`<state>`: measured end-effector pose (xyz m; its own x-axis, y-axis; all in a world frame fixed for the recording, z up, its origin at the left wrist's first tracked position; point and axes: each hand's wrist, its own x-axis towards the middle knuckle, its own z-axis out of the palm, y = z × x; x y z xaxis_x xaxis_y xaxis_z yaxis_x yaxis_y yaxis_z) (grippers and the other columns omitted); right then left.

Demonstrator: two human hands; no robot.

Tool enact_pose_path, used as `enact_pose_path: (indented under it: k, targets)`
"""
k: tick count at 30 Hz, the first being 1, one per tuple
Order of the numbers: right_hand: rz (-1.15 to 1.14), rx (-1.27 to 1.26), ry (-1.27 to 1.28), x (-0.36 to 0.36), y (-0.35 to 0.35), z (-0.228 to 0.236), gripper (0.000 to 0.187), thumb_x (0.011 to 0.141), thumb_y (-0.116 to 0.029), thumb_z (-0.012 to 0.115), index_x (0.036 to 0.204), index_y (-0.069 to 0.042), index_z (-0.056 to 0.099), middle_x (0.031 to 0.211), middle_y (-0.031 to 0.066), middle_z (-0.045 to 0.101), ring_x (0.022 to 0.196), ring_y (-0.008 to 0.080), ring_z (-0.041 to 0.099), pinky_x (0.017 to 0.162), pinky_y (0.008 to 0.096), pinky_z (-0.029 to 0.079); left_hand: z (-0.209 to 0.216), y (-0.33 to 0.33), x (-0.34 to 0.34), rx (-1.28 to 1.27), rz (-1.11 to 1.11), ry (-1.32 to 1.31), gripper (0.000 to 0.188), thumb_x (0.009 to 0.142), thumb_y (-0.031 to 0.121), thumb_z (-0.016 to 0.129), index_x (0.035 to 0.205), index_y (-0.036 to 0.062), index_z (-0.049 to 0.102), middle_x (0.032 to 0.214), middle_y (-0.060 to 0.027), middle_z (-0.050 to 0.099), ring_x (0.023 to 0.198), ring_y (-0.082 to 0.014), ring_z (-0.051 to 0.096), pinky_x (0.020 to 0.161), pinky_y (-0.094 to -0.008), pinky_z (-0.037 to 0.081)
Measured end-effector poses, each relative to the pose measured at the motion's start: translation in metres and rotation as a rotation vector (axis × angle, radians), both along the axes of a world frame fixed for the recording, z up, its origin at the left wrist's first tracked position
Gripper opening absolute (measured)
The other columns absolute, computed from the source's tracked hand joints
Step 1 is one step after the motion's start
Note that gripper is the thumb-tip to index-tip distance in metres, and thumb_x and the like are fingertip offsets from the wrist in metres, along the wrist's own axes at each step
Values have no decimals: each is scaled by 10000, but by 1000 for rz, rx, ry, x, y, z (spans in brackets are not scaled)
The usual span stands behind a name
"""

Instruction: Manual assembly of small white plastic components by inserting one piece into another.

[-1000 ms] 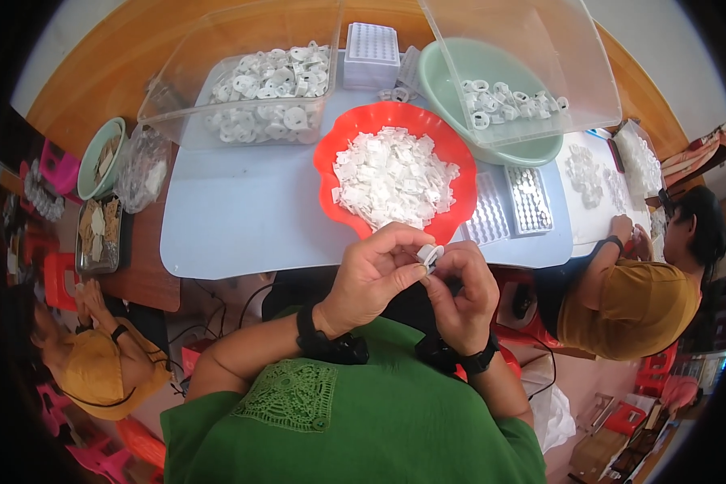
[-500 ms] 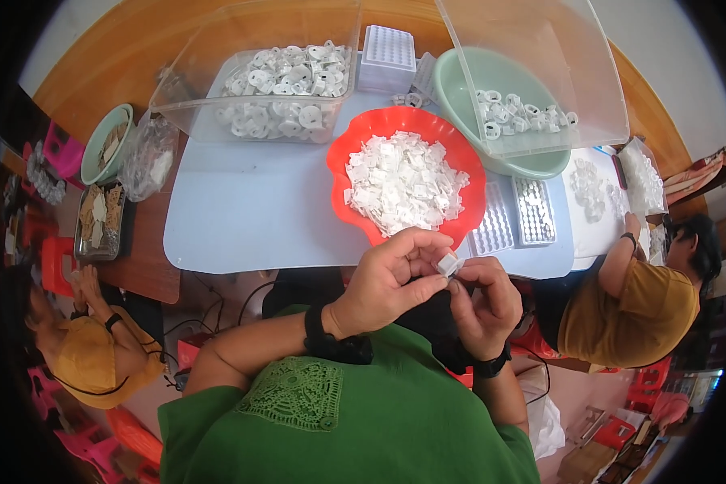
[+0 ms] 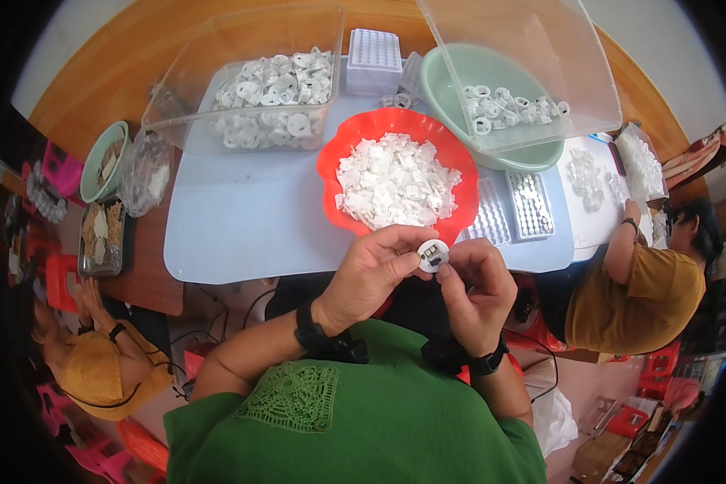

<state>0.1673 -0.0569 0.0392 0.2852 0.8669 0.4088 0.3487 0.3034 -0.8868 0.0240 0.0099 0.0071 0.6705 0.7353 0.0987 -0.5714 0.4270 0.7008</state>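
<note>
Between my two hands is a small round white plastic part (image 3: pixel 433 256), its face with dark and metallic inserts turned up. The thumb and fingers of my left hand (image 3: pixel 377 266) pinch its left edge. My right hand (image 3: pixel 477 289) grips the opposite edge with thumb and forefinger. Just beyond them stands a red scalloped bowl (image 3: pixel 327 179), heaped with small flat white plastic pieces (image 3: pixel 395 181). Both hands are off the table, at its near edge.
A clear bin (image 3: pixel 165 121) of round white parts (image 3: pixel 274 89) stands back left. Back right, another clear bin (image 3: pixel 532 64) tilts over a green basin (image 3: pixel 440 89). Trays (image 3: pixel 531 206) lie right of the bowl. People in yellow sit at left (image 3: pixel 97 363) and right (image 3: pixel 637 298).
The white part has been turned, so its round face with the inserts now shows instead of its boxy side. Both hands have shifted slightly left, and the whole view has moved a little.
</note>
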Motion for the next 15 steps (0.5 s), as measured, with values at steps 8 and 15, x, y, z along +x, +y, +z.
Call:
enact_pose_path:
  k: [8, 15]
  targets:
    - [-7, 18, 9, -2, 3, -2, 165, 773, 86, 641, 913, 12, 594, 804, 58, 592, 673, 107, 611, 603, 224, 476, -1, 3, -1, -17, -9, 2, 339, 961, 69, 506, 1273, -64, 501, 1118, -129, 617, 957, -165, 594, 866, -308, 497]
    - [-32, 13, -67, -3, 8, -3, 180, 766, 72, 652, 931, 7, 618, 798, 67, 592, 644, 126, 600, 572, 240, 468, 2, 5, 4, 29, 25, 110, 308, 979, 66, 468, 1262, -39, 533, 1099, -102, 615, 968, -125, 591, 822, -268, 511]
